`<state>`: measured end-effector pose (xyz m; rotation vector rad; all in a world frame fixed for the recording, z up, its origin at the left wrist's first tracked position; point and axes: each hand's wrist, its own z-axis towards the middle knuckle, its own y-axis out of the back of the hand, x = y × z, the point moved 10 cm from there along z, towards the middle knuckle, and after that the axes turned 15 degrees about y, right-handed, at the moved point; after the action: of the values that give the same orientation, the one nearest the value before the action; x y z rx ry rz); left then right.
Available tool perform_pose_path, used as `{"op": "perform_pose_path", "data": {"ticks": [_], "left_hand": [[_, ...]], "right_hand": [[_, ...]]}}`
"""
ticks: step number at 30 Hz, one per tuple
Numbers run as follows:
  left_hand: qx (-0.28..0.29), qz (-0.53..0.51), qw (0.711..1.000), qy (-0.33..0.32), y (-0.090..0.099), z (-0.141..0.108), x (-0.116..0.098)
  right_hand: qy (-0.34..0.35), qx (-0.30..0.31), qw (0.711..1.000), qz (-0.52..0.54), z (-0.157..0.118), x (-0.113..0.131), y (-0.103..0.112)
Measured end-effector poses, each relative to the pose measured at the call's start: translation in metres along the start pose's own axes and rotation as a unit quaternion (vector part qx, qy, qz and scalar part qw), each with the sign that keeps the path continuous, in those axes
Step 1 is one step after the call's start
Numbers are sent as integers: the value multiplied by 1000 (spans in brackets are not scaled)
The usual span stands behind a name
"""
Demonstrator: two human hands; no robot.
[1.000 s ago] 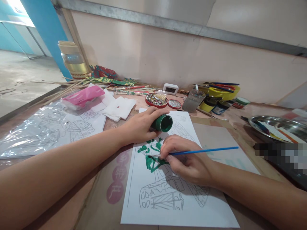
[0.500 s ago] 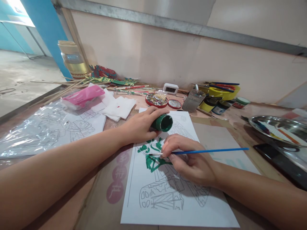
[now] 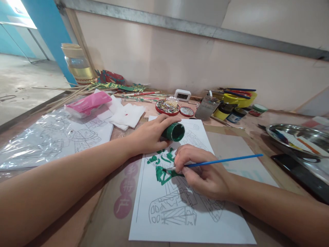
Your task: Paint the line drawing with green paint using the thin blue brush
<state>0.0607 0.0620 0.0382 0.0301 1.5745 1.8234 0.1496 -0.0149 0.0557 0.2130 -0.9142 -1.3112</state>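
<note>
My left hand is closed around a tilted jar of green paint, its mouth turned toward me over the upper part of the sheet. Between the thumb and fingers of my right hand is a thin paintbrush with a blue handle. The brush tip touches a patch of green paint on the drawing. Below my hands lies a white sheet of paper with printed outlines, partly coloured green. My right hand and its shadow cover part of the drawing.
Plastic-covered drawings, a pink packet and white tissues lie to the left. Behind the sheet stand red-rimmed trays of beads, a cup of cloudy water and paint jars. A metal tray and black phone are right.
The brush tip has shifted slightly right and down across the green patch, and the handle's end has risen and moved left. My left hand holds the jar in the same place.
</note>
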Motion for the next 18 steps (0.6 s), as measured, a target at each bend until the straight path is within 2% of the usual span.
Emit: {"op": "perform_pose_path", "data": {"ticks": [8, 18], "left_hand": [[0, -3, 1000, -1, 0, 0, 0], [-1, -4, 1000, -4, 0, 0, -1]], "right_hand": [[-7, 20, 1000, -5, 1, -1, -4], [-1, -11, 1000, 2, 0, 0, 2]]}}
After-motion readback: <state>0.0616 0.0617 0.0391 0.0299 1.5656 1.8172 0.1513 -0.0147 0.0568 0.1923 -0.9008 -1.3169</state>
